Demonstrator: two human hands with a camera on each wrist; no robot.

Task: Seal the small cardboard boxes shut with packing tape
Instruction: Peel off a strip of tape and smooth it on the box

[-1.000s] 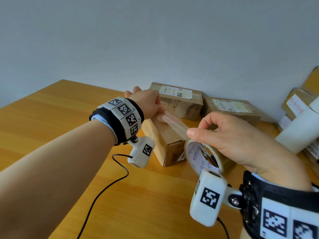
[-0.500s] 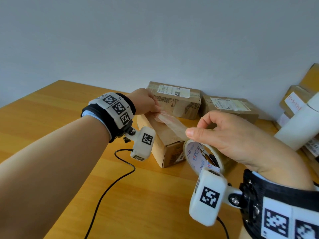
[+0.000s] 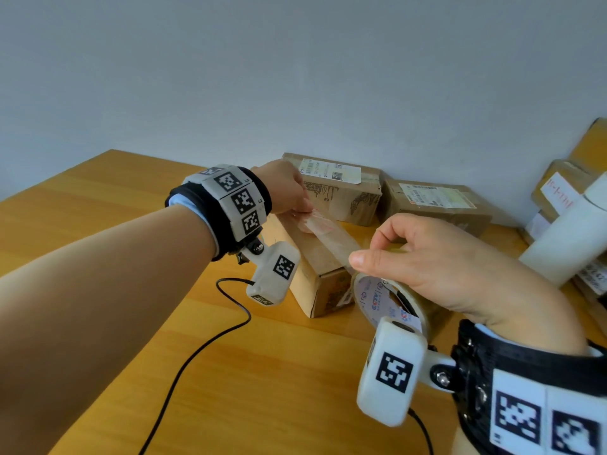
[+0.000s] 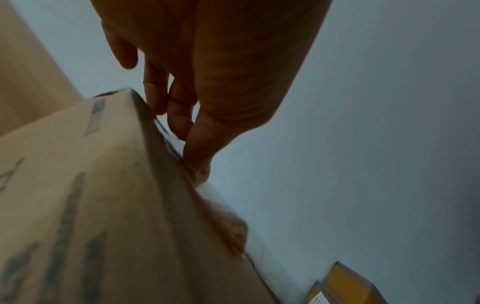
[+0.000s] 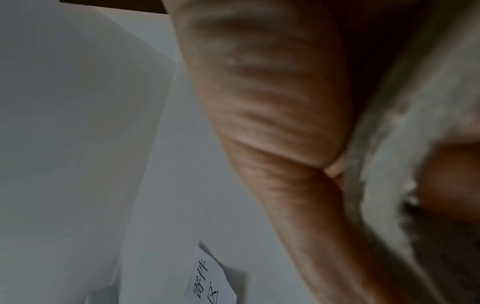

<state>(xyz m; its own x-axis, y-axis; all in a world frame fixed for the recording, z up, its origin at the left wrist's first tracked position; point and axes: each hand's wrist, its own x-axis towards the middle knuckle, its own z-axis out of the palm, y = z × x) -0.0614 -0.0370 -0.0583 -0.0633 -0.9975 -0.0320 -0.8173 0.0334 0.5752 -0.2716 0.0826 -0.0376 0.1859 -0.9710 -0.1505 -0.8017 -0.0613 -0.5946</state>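
Note:
A small brown cardboard box point(image 3: 323, 262) lies on the wooden table point(image 3: 262, 372), its long side pointing away from me. A clear tape strip point(image 3: 331, 236) runs low along its top. My left hand point(image 3: 289, 192) pinches the strip's free end at the box's far top edge; in the left wrist view the fingertips point(image 4: 182, 127) touch the box point(image 4: 91, 205) there. My right hand point(image 3: 427, 267) grips the tape roll point(image 3: 387, 298) at the box's near right corner, with the thumb on the strip. The right wrist view shows only the palm point(image 5: 272, 123) and a blurred roll point(image 5: 415, 133).
Two labelled cardboard boxes point(image 3: 341, 185) point(image 3: 433, 205) stand against the wall behind. A white roll point(image 3: 565, 238) and more parcels point(image 3: 565, 185) crowd the right edge. A black cable point(image 3: 210, 339) trails across the table's middle.
My left hand has lowered the tape end onto the far end of the box top, so the strip lies closer to the cardboard. The right hand and roll have barely moved.

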